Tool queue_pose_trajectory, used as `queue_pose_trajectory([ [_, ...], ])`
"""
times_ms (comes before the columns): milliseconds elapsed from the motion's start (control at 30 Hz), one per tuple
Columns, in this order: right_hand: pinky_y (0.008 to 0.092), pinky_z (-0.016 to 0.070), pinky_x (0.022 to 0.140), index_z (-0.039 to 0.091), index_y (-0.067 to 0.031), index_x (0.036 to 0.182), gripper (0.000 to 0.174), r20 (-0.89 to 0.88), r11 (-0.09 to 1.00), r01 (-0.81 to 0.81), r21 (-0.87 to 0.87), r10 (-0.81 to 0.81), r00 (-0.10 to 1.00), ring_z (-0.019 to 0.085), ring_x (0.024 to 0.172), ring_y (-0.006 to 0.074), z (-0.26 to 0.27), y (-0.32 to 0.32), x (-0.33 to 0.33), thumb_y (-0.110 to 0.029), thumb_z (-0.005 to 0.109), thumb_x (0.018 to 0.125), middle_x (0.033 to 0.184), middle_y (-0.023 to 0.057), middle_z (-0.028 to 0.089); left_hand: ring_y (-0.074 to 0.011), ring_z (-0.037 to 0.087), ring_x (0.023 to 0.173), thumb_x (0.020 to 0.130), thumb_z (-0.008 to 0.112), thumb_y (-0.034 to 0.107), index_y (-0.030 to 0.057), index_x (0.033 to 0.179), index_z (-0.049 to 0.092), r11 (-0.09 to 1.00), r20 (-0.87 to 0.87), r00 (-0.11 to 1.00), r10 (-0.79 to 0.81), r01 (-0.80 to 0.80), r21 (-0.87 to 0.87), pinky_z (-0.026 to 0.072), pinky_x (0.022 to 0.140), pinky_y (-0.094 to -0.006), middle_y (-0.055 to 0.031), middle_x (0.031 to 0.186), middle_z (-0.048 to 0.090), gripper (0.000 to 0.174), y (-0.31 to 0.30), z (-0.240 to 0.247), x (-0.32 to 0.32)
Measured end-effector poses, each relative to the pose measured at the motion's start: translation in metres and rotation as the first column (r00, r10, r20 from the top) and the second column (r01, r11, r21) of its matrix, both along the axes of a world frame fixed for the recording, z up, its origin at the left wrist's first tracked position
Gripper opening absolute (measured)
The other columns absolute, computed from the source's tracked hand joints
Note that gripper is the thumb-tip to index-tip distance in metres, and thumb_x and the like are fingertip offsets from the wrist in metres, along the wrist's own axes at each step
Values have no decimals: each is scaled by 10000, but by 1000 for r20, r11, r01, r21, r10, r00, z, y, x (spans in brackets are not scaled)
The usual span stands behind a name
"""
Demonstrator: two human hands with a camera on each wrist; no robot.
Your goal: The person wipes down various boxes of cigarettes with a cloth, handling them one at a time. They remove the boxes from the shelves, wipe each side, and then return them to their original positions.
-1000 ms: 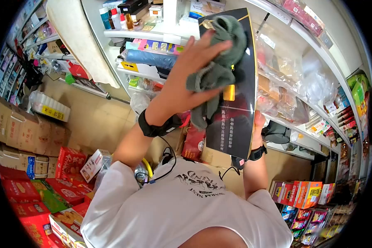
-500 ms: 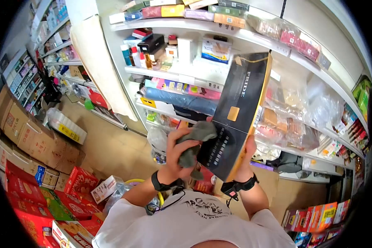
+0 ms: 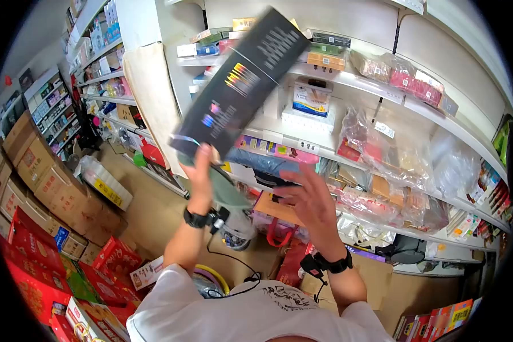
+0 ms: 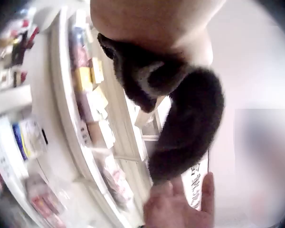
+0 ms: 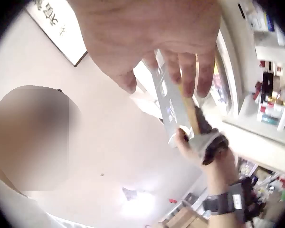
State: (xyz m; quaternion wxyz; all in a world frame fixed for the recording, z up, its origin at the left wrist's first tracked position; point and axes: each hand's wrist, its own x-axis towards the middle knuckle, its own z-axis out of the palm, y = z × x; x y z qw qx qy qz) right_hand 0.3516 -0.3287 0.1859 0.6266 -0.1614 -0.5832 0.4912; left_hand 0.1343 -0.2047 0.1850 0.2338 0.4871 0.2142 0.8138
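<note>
The left hand (image 3: 199, 176) grips the lower end of a long dark box (image 3: 242, 82), thumb on its face, with a grey-green cloth (image 3: 228, 191) hanging from the same hand. The box is raised and tilted to the upper right. The right hand (image 3: 313, 208) is to the right of the box, apart from it, fingers spread, holding nothing. In the right wrist view the right hand (image 5: 152, 31) spans the top, while the box (image 5: 171, 102) stands in the left hand (image 5: 192, 147). The left wrist view shows the cloth (image 4: 190, 123) bunched under the left hand (image 4: 152, 23).
Shelves (image 3: 376, 91) with small boxes and plastic-wrapped goods stand ahead. A red-handled bag (image 3: 279, 231) and a flat cardboard piece (image 3: 376, 279) lie low in front. On the left are cartons (image 3: 57, 171), red gift boxes (image 3: 31, 251) and a white wrapped pack (image 3: 102, 182) on the floor.
The box has moved up and left, passing from the right hand to the left, and shows another face. The right hand has let go. The cloth remains with the left hand.
</note>
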Motion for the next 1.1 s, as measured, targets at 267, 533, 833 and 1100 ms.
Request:
queue_pose_trajectory([
  [267, 295, 493, 778, 586, -39, 1157, 220, -20, 840, 416, -347, -450, 893, 617, 841, 142, -73, -5, 26, -170, 519, 993, 974, 56, 634, -167, 599, 608, 877, 619, 478, 152, 933, 594, 900, 167, 930, -328, 362, -243, 471, 486, -278, -47, 833, 648, 331, 148, 146, -60],
  [533, 279, 493, 760, 605, -35, 1073, 202, -108, 748, 478, -460, -582, 806, 584, 786, 115, -102, -3, 36, -208, 530, 1001, 903, 32, 620, -219, 614, 769, 873, 612, 86, 67, 1251, 475, 965, -430, 902, -43, 149, 217, 509, 691, -340, -115, 893, 630, 402, 322, 210, -57],
  [833, 249, 477, 696, 607, -40, 1034, 168, -67, 605, 619, -501, -740, 669, 584, 728, 115, -136, -9, 89, -182, 525, 995, 831, 36, 625, -212, 666, 938, 975, 509, 439, 59, 1153, 625, 764, -111, 823, -557, 455, -458, 539, 837, -352, -90, 1068, 688, 435, 317, 160, -32],
  [1100, 254, 489, 649, 573, -27, 1252, 319, 395, 338, 931, -136, -844, 364, 605, 769, 118, -173, 63, 244, -198, 542, 985, 947, 48, 640, -91, 544, 827, 990, 518, 409, 138, 976, 619, 534, -187, 725, -663, 282, -797, 438, 751, -259, 37, 876, 567, 290, 128, -112, -8],
])
